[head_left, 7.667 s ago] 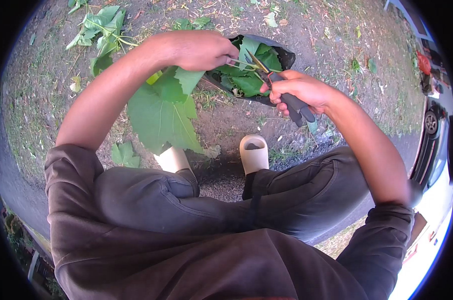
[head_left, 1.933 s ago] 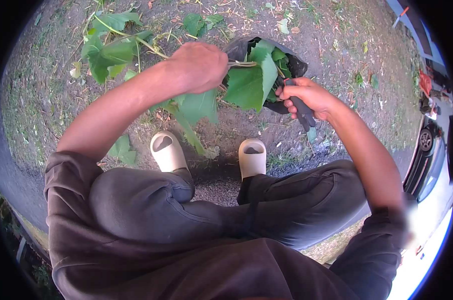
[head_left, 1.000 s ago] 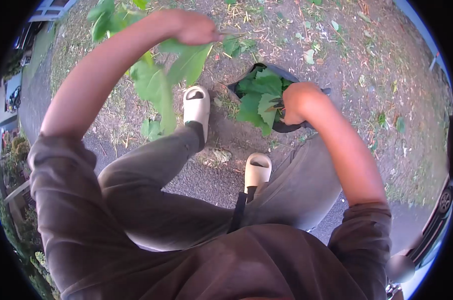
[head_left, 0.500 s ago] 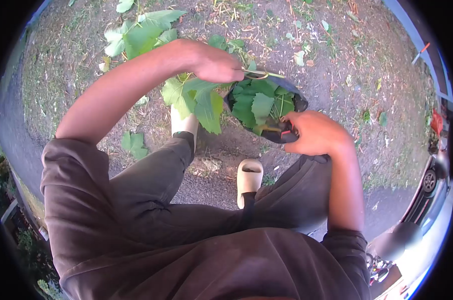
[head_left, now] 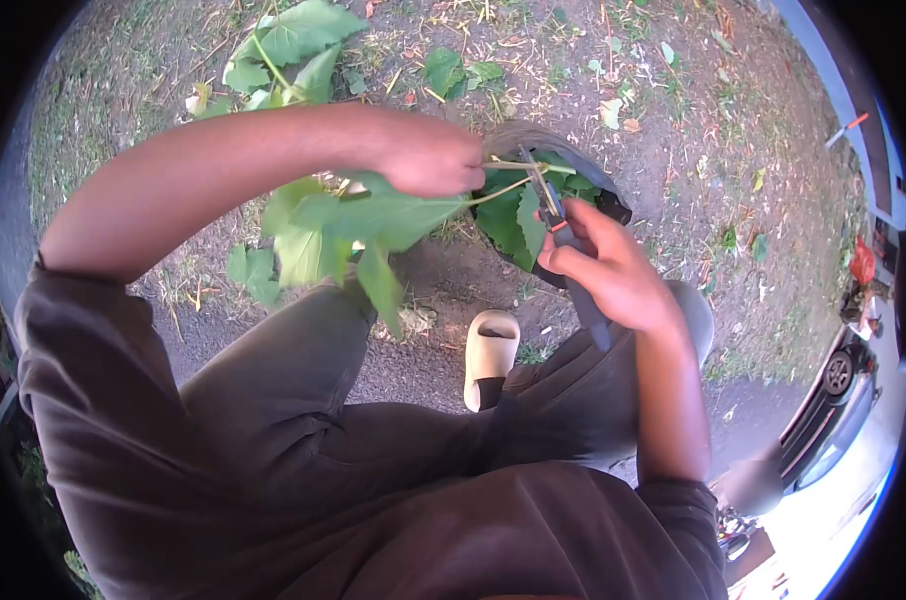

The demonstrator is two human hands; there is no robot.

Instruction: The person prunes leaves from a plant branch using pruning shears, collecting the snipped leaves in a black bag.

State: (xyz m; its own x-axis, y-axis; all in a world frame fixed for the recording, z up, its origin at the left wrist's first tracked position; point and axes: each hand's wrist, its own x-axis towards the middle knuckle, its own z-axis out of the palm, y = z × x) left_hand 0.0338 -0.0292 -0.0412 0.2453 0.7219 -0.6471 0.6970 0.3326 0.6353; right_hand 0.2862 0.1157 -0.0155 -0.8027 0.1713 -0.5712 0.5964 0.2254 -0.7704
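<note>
My left hand is closed around a leafy vine cutting, its pale stem sticking out to the right past the knuckles. Broad green leaves of the cutting hang below and left of that hand. My right hand grips grey pruning shears with orange marks, their blades pointing up at the stem. Beneath the shears is a dark bag, its mouth open, holding green leaves. The right hand partly covers the bag's near rim.
More leafy vine lies on the ground at the upper left. Loose leaves and dry bits are scattered over the soil. A light slide sandal is on my foot. A parked car stands far right.
The shears have come up out of the bag's mouth in my right hand, and their blades are now at the stem. My left hand's leaves have swung left and down.
</note>
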